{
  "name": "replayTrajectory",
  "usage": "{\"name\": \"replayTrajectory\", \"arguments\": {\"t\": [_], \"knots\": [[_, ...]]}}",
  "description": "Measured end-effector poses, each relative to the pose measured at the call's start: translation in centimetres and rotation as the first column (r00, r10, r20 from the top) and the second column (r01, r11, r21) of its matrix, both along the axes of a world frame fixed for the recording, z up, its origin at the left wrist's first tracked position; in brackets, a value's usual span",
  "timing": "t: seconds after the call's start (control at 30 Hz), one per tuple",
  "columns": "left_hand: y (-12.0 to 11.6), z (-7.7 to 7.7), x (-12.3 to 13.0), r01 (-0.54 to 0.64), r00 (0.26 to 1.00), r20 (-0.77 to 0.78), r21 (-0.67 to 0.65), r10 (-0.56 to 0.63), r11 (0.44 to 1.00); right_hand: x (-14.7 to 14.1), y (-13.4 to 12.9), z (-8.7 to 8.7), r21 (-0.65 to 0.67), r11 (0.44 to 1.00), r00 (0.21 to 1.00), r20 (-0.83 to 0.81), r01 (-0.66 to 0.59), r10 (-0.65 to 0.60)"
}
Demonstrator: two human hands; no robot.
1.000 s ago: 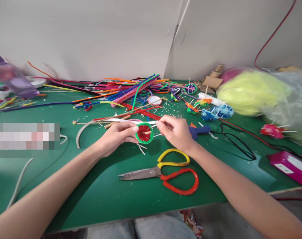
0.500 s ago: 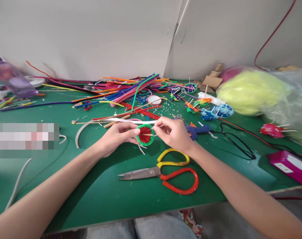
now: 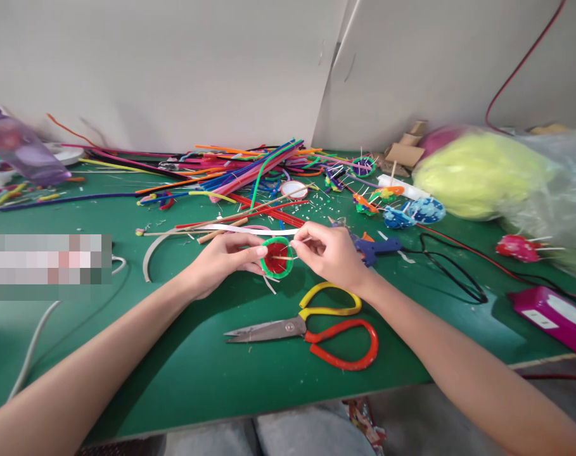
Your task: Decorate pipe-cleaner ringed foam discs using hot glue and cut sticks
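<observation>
My left hand (image 3: 237,254) grips a small round red piece with a green fuzzy rim (image 3: 277,258) between thumb and fingers. Its hollow red side faces me, and a thin wooden stick (image 3: 282,258) points out of the middle. At the right edge of the rim, my right hand (image 3: 323,250) is closed in a pinch; a white strip (image 3: 263,231) runs up to its fingertips, and whatever else it holds is too small to make out. Scissors (image 3: 294,327) with one yellow and one red handle lie just below both hands.
Bundled colored pipe cleaners (image 3: 254,171) are heaped at the back. A blue glue gun (image 3: 376,247) lies right of my right hand. Small fuzzy umbrella shapes (image 3: 425,210), a plastic bag with yellow contents (image 3: 482,171) and a magenta box (image 3: 551,316) are at right; a purple bottle (image 3: 26,149) leans at left.
</observation>
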State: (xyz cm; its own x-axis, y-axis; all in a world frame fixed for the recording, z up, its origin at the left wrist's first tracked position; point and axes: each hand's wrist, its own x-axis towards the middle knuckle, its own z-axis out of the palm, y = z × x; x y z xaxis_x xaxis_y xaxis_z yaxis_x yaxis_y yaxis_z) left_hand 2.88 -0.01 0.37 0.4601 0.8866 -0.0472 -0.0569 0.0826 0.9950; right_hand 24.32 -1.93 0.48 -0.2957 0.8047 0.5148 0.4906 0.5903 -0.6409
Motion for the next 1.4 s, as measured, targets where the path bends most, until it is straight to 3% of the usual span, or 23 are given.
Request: {"name": "replayTrajectory", "arguments": {"t": [0.93,1.2,1.3,1.4], "knots": [[-0.1,0.1,0.1,-0.033,0.999,-0.034,0.014,0.034,0.999,0.2,-0.1,0.1,-0.056,0.998,0.999,-0.039,-0.002,-0.001],[0.2,0.5,-0.2,-0.099,0.98,0.154,-0.176,0.127,0.979,1.0,0.6,0.7,-0.092,0.986,0.952,-0.259,0.142,-0.162],[0.4,0.5,-0.5,-0.083,0.972,0.194,-0.236,0.131,0.968,1.8,1.2,1.8,-0.08,0.976,0.943,-0.256,0.2,-0.214],[0.5,0.4,-0.8,-0.073,0.969,0.209,-0.271,0.133,0.96,4.7,1.6,3.4,-0.085,0.962,0.954,-0.131,0.26,-0.27]]}}
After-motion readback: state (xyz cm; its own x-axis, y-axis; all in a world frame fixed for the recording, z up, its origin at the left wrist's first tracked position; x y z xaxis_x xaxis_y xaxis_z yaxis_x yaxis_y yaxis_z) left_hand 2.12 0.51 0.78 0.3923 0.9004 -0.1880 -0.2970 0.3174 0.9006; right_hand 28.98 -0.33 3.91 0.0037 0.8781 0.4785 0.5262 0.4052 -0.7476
